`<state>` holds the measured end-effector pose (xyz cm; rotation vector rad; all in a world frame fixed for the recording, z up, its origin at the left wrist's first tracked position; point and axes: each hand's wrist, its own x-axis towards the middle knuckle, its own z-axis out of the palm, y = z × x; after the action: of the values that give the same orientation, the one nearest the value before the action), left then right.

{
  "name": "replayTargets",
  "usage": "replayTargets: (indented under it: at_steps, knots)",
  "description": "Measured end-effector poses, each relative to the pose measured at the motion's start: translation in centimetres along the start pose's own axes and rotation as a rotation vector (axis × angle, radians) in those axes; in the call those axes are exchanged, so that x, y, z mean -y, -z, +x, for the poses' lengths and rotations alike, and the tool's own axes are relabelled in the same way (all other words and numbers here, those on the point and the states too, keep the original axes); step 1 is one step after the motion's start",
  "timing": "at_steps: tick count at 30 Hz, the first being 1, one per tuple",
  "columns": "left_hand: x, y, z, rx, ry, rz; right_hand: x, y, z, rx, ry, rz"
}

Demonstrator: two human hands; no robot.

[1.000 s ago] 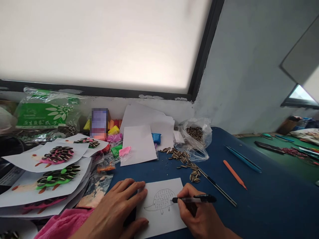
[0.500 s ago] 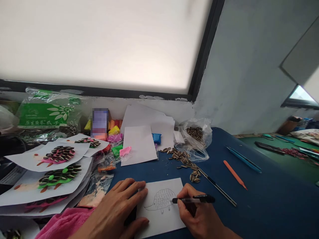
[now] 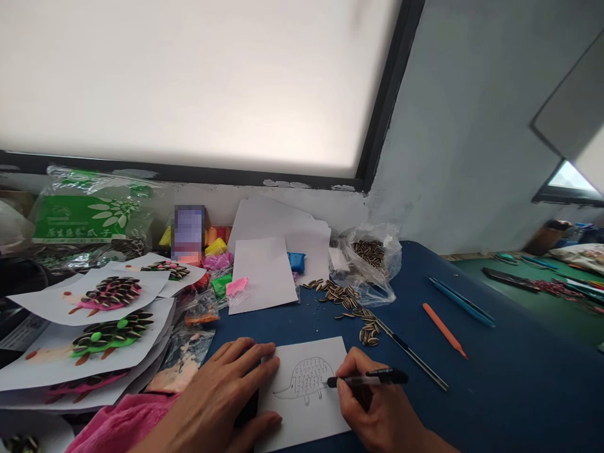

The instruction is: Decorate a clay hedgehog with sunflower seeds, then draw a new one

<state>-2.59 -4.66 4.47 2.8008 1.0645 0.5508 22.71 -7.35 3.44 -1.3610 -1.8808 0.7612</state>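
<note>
Light source: a large window (image 3: pixel 198 82) well above and beyond the hands, blown out to flat white.
Brightness: even, soft daylight on the table.
Shadows: faint, just under the left hand (image 3: pixel 221 396).
Distortion: window frame and wall lean and bend toward the edges.
Focus: mostly sharp; far right clutter soft.

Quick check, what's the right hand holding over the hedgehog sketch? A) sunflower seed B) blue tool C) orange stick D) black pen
D: the right hand has a black pen in its grip, tip at the rear of the hedgehog drawing, while the orange stick lies apart on the blue table.
</note>
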Motion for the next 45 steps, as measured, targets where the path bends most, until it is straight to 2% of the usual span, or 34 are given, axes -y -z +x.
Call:
replayTargets:
  at_steps: [4, 10, 17, 30, 41, 45]
  knots:
    - [0.05, 0.03, -0.07, -0.009, 0.002, -0.015, -0.23, 0.17, -0.16, 0.001, 0.016, 0.003]
    - [0.09, 0.00, 0.07, -0.002, 0.002, -0.014, -0.26, 0.57, 0.05, -0.088, 0.011, -0.083]
    - [0.05, 0.02, -0.18, -0.022, 0.013, -0.008, -0.19, 0.61, 0.25, -0.017, 0.030, -0.050]
    - [0.24, -0.25, -0.42, -0.025, 0.009, -0.005, 0.01, 0.47, 0.31, -0.034, 0.022, -0.067]
    - [0.31, -0.21, -0.43, 0.009, 0.015, 0.007, 0.31, 0.69, 0.26, 0.028, -0.010, -0.037]
    - [0.63, -0.73, -0.44, -0.024, -0.021, 0.004, 0.23, 0.65, 0.19, 0.027, -0.009, -0.041]
